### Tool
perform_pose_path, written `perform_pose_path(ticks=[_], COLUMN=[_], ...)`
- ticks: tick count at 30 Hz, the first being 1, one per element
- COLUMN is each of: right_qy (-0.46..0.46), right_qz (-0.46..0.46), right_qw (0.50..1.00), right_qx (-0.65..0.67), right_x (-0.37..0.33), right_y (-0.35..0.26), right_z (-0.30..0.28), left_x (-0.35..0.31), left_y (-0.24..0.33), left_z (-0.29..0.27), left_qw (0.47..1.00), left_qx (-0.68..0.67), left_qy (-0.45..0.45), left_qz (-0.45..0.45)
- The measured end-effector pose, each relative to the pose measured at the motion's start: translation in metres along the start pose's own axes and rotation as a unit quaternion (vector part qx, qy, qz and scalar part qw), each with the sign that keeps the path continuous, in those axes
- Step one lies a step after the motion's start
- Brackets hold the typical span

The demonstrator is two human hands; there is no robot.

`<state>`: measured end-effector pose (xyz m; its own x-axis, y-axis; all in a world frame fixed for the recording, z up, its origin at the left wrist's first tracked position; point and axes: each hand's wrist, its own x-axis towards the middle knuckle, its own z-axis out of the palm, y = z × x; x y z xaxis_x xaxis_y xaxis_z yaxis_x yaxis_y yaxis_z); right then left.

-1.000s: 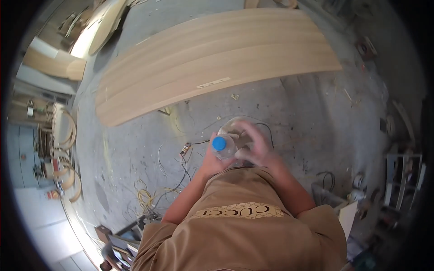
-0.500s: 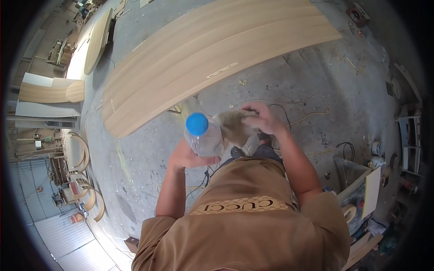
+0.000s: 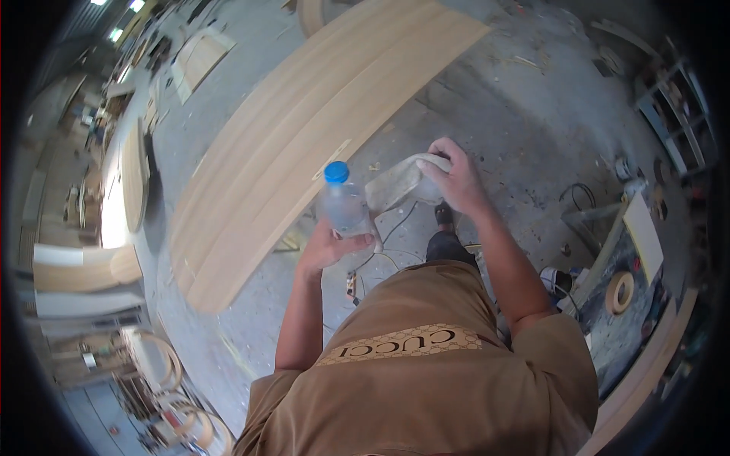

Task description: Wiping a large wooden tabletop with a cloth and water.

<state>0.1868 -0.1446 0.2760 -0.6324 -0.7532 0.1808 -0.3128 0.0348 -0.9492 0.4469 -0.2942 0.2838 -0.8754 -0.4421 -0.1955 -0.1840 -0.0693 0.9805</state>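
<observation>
My left hand is wrapped round the lower part of a clear plastic bottle with a blue cap, held upright and tilted slightly. To its right, my right hand pinches the upper edge of a pale, dusty cloth between thumb and fingers. The cloth hangs out toward the bottle, and its left end lies close beside it; whether my left fingers also hold that end is hidden. Beyond both hands lies a long, light wood panel with a curved outline.
Cords trail across the grey concrete floor around my feet. On the right stand a bin-like frame with a roll of tape and a metal rack. Curved wood pieces and stacked boards line the left side.
My view has turned, so the panel now slants more steeply. My right hand has moved up and away, stretching the cloth out. The bottle stays in my left hand.
</observation>
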Motion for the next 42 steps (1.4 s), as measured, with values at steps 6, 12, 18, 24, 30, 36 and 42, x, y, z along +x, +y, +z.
perform_pose_path(ticks=[6, 12, 18, 24, 30, 36, 42], right_qy=[0.083, -0.029, 0.03, 0.11, 0.235, 0.388, 0.445], right_qz=[0.009, 0.131, 0.199, 0.171, 0.002, 0.249, 0.298], right_qw=[0.995, 0.924, 0.882, 0.898, 0.969, 0.763, 0.747], right_qx=[0.062, 0.357, 0.426, 0.391, -0.074, 0.452, 0.395], right_x=[-0.006, 0.024, 0.095, 0.162, 0.175, 0.164, 0.181], right_y=[0.052, 0.127, 0.156, 0.191, 0.252, 0.292, 0.319], right_z=[-0.004, -0.04, -0.131, -0.211, -0.292, -0.35, -0.384], left_x=[0.082, 0.183, 0.293, 0.388, 0.476, 0.621, 0.802], left_y=[-0.012, 0.01, 0.035, 0.049, 0.039, -0.014, -0.13], left_z=[0.047, 0.11, 0.164, 0.217, 0.217, 0.179, 0.093], left_qw=[0.998, 0.993, 0.961, 0.961, 0.985, 0.989, 0.912], left_qx=[-0.012, -0.028, 0.04, 0.034, 0.025, 0.07, 0.22], left_qy=[0.067, -0.098, -0.259, -0.274, -0.168, 0.128, 0.332], left_qz=[-0.013, -0.053, -0.086, -0.036, 0.008, 0.023, 0.095])
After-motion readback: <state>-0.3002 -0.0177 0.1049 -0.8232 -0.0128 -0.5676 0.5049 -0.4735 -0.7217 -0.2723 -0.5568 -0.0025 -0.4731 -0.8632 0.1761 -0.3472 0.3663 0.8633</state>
